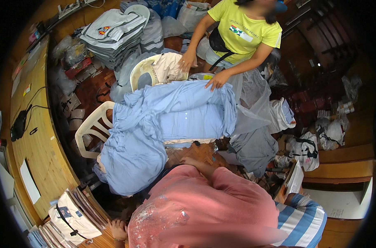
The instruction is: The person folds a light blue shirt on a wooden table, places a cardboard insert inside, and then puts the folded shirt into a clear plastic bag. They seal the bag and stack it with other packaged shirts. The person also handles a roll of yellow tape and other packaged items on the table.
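My left hand [118,230] rests at the edge of a wooden surface, fingers apart, beside a stack of cream garments [74,217]. Across the front of my pink shirt [221,202], my right hand [190,161] lies low near dark cloth, holding nothing visible; its fingers show only partly. Ahead is a large pile of light blue garments [192,120], with folds hanging to the left. A co-worker in a yellow shirt [248,31] stands behind it. One of that person's hands lies on the blue cloth; the other touches a cream cloth [167,68].
White plastic chairs [93,131] stand beside and behind the pile. Stacked grey-and-white shirts [113,37] are at the far left. A long wooden table [39,153] runs along the left. Grey cloth [256,151], clear plastic and bags crowd the right. Striped blue-and-white fabric [301,221] is at lower right.
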Tool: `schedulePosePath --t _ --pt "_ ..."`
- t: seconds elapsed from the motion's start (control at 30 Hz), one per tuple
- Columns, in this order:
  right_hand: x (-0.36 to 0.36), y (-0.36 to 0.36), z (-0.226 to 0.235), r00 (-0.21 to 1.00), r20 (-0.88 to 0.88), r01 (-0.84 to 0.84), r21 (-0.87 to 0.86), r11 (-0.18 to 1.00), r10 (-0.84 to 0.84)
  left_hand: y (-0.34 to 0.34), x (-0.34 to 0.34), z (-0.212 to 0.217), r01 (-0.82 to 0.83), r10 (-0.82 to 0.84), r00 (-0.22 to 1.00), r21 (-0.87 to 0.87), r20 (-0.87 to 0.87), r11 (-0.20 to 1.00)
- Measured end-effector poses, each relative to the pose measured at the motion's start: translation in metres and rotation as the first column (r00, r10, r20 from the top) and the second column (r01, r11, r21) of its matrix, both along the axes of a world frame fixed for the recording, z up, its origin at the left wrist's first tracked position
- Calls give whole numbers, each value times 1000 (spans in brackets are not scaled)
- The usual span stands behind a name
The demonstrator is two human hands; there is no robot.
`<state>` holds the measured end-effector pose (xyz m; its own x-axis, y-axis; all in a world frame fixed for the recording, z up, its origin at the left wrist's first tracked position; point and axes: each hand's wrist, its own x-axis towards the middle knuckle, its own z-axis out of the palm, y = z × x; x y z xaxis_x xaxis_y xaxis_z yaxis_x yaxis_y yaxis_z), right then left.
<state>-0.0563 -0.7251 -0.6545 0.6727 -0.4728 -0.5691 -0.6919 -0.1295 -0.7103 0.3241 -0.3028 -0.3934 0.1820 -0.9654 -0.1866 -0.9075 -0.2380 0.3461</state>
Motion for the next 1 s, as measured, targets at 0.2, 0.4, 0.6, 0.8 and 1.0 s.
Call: schedulePosePath --t 0.2,0.4,0.6,0.8,1.0 --pt "0 -7 4 989 -144 29 18 999 -26 3 1 -2 0 0 1000 -10 25 1000" --pt "-38 -22 -18 971 -240 33 41 999 -23 -4 -4 4 -19 20 1000 -30 12 999" --pt "-25 -25 12 970 -237 73 52 996 -59 1 -5 0 -3 5 999 -42 44 999" --pt "-3 -49 35 992 -123 -34 76 997 43 -1 0 4 2 2 997 -39 83 999" --pt "79 -71 93 981 -89 188 233 954 -172 11 -9 2 -70 72 994 -26 77 997"
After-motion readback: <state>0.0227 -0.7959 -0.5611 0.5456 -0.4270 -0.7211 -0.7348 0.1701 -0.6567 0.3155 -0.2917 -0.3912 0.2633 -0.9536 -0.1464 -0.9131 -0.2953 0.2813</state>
